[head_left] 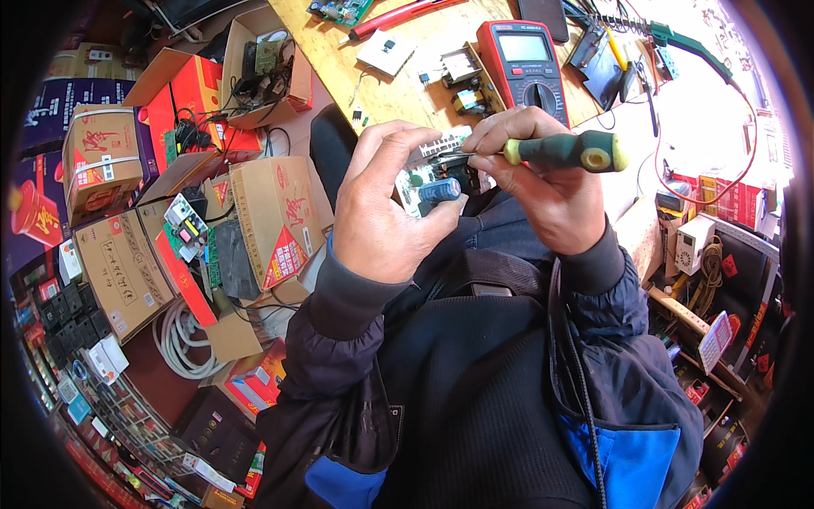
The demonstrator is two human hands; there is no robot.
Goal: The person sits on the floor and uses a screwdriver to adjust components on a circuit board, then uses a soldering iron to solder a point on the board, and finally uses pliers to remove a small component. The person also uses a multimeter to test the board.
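My left hand grips a small circuit board by its edges, fingers on the far side and thumb on the near side. A blue cylindrical capacitor lies along the board beside that thumb. My right hand is closed around a screwdriver with a dark green and yellow-green handle. Its thin shaft points left over the board, between the two hands. Fingers cover part of the board, and whether the tip touches it I cannot tell.
On the wooden table ahead are a red multimeter, a transformer part, a white block and a red pen-like tool. A soldering iron trails a red cable at right. Open cardboard boxes with electronics crowd the left.
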